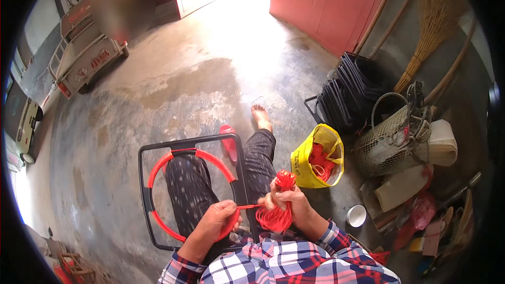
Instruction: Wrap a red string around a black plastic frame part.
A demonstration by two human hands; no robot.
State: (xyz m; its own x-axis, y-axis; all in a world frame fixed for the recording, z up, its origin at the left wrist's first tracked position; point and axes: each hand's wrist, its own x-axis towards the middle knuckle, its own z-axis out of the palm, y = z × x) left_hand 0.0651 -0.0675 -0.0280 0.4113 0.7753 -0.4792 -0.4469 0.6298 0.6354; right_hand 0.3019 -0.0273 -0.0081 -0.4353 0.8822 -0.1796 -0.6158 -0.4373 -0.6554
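Note:
A black rectangular frame [143, 194] with a round ring [151, 200] inside it rests over my left leg. Red cord [215, 163] covers several stretches of the ring, with bare black parts between them. At the ring's lower right, my left hand [218, 220] pinches the red cord against the ring. A short taut length of cord runs from there to my right hand [292, 202]. That hand is closed around a bundle of red cord [276, 221], whose loops hang below the fingers and whose bunched top sticks up above them.
Right of my legs stands a yellow bag [301, 165] with red material inside. A white bowl [356, 215], stacked black frames [350, 94], a wire basket [381, 139] and a broom [428, 37] are farther right. A red slipper [229, 144] lies ahead; a cargo vehicle [89, 60] stands far left.

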